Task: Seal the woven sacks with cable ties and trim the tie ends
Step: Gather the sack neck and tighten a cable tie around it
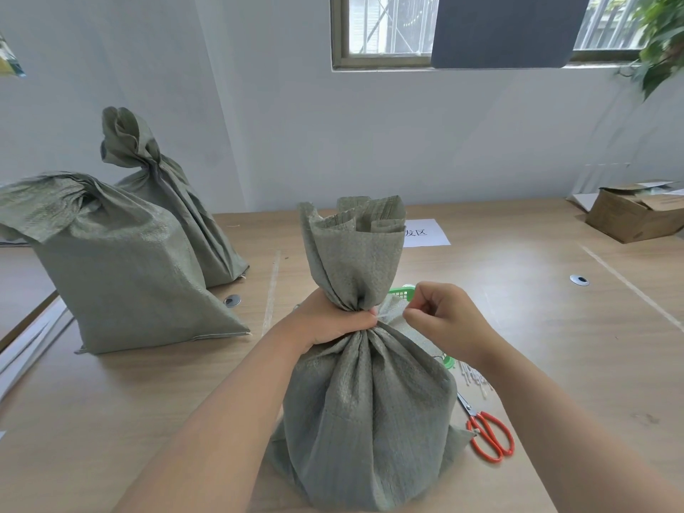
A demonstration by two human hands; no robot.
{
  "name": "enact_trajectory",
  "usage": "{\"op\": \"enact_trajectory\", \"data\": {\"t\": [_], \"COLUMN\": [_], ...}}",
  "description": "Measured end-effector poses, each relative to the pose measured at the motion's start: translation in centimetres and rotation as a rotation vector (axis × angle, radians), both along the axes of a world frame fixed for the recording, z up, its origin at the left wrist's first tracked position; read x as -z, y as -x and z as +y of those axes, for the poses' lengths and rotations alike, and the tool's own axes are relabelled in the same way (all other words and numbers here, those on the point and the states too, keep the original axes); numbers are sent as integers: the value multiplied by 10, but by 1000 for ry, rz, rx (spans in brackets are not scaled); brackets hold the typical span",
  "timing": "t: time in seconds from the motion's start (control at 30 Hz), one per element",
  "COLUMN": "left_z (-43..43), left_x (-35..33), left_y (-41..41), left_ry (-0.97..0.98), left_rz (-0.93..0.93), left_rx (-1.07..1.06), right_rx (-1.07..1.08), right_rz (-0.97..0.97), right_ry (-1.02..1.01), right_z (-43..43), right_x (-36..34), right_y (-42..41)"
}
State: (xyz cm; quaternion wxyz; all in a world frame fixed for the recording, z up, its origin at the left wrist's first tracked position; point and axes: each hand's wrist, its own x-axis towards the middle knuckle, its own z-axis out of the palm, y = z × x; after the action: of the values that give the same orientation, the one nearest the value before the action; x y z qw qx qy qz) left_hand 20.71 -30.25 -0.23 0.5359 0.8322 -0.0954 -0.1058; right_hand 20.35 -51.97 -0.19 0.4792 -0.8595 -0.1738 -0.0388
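- The grey-green woven plastic sack (370, 409) stood upright on the pale wooden table (555, 327), closest to the person, its neck gathered into tight pleats.
- The left hand (333, 322) was wrapped around that neck with its fingers curled hard, holding the pleats bunched.
- The right hand (444, 320) pinched the thin white plastic cable tie (388, 315) between thumb and forefinger, just beside the neck. It could not be told whether the tail had passed through the tie's head.
- Cinching looked like the step in hand. It would go best with the left grip kept directly against the tie and the tail drawn level and straight away from the neck, so no pleat slipped free.
- The orange-handled steel scissors (490, 433) lay untouched at the sack's right foot — trimming was not yet due.
- Spare white cable ties (475, 379) lay just beyond them.
- A green plastic basket (403, 291) peeked out behind the neck.
- Two more grey-green woven sacks (122, 268) stood well apart at the far left — no ties could be made out on them.
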Motion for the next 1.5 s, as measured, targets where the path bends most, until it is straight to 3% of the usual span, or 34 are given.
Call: {"op": "enact_trajectory", "data": {"t": [0.13, 0.33, 0.67, 0.93, 1.13, 1.4, 1.5], "left_z": [5, 2, 2, -3, 5, 4, 4], "left_x": [1, -4, -4, -10, -13, -11, -10], "left_y": [1, 1, 8, 9, 6, 8, 8], "left_ry": [32, -16, 16, -63, -185, -170, -140], "left_rz": [22, 28, -3, 2, 6, 10, 11], "left_rx": [7, 48, -29, 1, 21, 13, 14], "right_rx": [-18, -196, -238, -240, -232, -283, -281], "right_rz": [36, -199, -200, -311, -285, -367, -370], "right_ry": [-33, 345, 780, 591, 480, 705, 673], "right_z": [-3, 13, 27, 23, 19, 22, 28], "right_x": [3, -10, -12, -3, -2, 2, 3], "right_y": [-4, -5, -6, -10, -11, -14, -11]}}
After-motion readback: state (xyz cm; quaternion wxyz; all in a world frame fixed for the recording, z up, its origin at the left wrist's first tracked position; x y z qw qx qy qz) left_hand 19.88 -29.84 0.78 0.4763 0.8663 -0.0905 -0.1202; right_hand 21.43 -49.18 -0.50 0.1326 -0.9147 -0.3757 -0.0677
